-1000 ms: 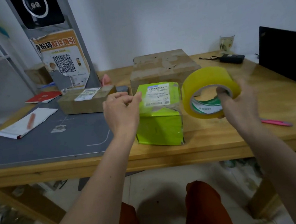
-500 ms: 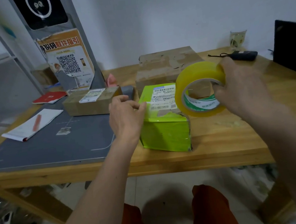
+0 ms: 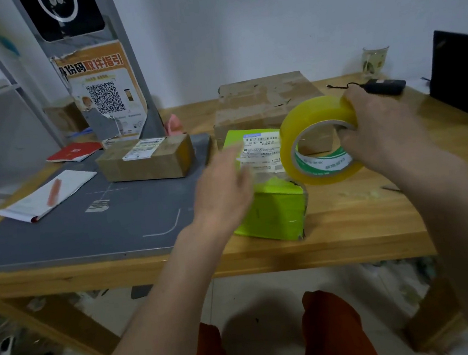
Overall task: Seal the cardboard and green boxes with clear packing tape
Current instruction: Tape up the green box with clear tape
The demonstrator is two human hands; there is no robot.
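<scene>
A green box (image 3: 274, 216) with a white label on top stands near the table's front edge. Behind it sits a large worn cardboard box (image 3: 265, 99). A smaller cardboard box (image 3: 147, 160) with a label lies on the grey mat (image 3: 59, 233) to the left. My right hand (image 3: 381, 130) grips a big yellowish roll of tape (image 3: 307, 117), held upright just above the green box's right side. My left hand (image 3: 222, 190) is blurred, fingers spread, in front of the green box's left side; whether it touches the box I cannot tell.
A notepad with a red pen (image 3: 47, 194) and a red booklet (image 3: 74, 150) lie at the left. A QR-code sign (image 3: 103, 95) stands at the back. A glass (image 3: 375, 58), a black device (image 3: 385, 86) and a dark screen (image 3: 461, 75) sit at the right.
My left hand has opened from curled fingers and shifted towards the green box. The tape roll stays near the box's right side.
</scene>
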